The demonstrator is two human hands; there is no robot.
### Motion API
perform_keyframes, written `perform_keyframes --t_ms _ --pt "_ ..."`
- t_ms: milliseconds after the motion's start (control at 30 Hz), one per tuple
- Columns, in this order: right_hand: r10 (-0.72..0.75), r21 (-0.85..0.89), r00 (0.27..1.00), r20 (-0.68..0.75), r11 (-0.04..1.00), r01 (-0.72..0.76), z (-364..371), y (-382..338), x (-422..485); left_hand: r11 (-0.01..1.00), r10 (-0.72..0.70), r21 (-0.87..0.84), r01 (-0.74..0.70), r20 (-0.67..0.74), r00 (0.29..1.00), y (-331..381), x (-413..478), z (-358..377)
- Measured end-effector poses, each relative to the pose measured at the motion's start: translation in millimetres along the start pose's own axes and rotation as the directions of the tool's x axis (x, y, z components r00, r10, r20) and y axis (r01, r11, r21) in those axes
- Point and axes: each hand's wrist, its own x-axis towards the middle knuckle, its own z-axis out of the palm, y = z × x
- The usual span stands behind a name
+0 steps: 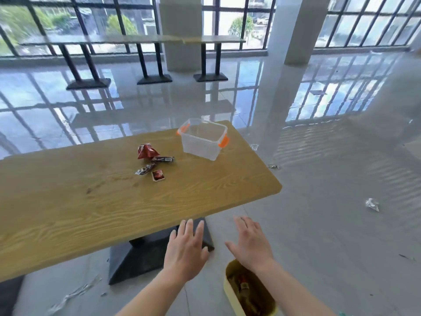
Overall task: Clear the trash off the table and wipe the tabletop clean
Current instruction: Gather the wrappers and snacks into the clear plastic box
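Past the near desk (pixel 136 201) edge both hands, left (pixel 185 249) and right (pixel 249 242), hover with fingers spread, holding nothing; wrappers (pixel 151 161) sit mid-desk left of clear box (pixel 202 139) — reach far, gather all together, drop into yellow bin (pixel 248 290).

Floor (pixel 319 179): we see glossy grey tiles mirroring the window grid.
Windows (pixel 68 19): along the top of the frame we find dark-framed panes with trees and daylight outside.
Pillars (pixel 180 30): we count two white ones, upper centre and upper right.
Far tables (pixel 127 39): at upper left we note a long wooden row on black pedestal legs.
Light: we read it as bright daylight.
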Motion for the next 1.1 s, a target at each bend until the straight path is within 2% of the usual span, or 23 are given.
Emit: perform_keyframes --t_ms 233,367,767,1100 --pt "-0.133 0.008 0.991 -0.02 0.991 0.133 -5 -68 28 0.99 -0.138 -0.029 0.136 -0.071 0.988 -71 -9 -35" --pt "-0.155 0.004 0.987 -0.033 0.988 0.155 -5 -108 50 0.986 -0.167 -0.048 0.163 -0.095 0.981 -118 -2 -55" --pt "-0.1 -0.045 0.993 -0.068 0.994 0.098 6 -196 112 0.993 -0.107 -0.064 0.101 -0.093 0.99 -218 38 -91" --pt "-0.011 -0.023 0.997 -0.079 1.0 0.01 -10 -180 175 0.996 -0.053 -0.072 0.046 -0.104 0.993 -226 116 -102"
